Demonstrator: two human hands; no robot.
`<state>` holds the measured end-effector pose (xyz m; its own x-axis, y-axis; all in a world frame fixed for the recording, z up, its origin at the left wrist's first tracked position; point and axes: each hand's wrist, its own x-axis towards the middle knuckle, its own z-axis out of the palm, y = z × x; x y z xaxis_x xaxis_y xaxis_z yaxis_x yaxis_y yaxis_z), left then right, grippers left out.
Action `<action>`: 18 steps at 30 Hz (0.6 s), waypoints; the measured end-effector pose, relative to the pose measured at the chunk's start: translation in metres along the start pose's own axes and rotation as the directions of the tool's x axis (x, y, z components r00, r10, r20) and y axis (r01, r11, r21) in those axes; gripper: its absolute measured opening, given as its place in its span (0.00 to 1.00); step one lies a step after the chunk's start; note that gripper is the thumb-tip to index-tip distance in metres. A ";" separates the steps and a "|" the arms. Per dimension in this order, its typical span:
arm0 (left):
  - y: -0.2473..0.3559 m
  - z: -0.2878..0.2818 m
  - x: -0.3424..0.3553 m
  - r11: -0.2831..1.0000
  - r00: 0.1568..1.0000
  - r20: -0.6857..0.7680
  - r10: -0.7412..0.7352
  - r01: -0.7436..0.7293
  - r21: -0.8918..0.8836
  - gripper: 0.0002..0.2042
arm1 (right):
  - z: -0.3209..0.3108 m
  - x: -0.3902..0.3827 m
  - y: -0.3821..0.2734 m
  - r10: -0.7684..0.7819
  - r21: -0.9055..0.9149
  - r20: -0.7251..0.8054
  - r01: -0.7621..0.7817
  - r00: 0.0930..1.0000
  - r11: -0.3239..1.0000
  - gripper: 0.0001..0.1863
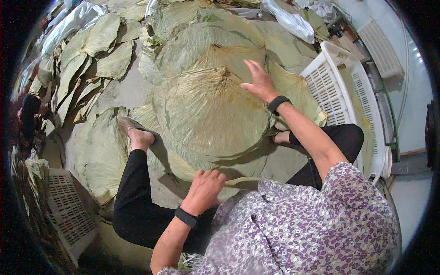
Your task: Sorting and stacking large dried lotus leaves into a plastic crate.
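A large stack of dried lotus leaves (211, 114), pale green and fan-shaped, lies on the floor between my spread legs. Over the upper right part of the stack, by the gathered brown centre of the top leaf, my right hand (260, 83) is open with thumb and fingers apart. I cannot tell whether it touches the leaf. My left hand (205, 187) is closed at the near edge of the stack, close to my lap. A pale leaf edge (240, 180) runs beside its knuckles; the curled fingertips are hidden, and so is whatever they hold.
White slatted plastic crates stand at the right (339, 82) and at the lower left (68, 211). More loose leaves (91, 59) lie at the far left, and another leaf (103, 151) is under my left foot (137, 135). White plastic bags (291, 23) lie at the back.
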<state>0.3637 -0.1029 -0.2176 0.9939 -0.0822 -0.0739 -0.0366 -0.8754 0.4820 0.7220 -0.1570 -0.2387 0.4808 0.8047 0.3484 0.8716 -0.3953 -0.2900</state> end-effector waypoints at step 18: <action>0.009 -0.017 0.010 0.995 0.998 -0.047 0.045 -0.049 -0.089 0.08 | -0.222 0.044 0.053 0.268 0.625 -0.160 -0.113 0.950 0.773 0.16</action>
<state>0.3754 -0.1040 -0.1991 0.9950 -0.0988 -0.0110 -0.0757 -0.8243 0.5610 0.8101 -0.2407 -0.0412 0.7054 0.5881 0.3957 0.5594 -0.1190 -0.8203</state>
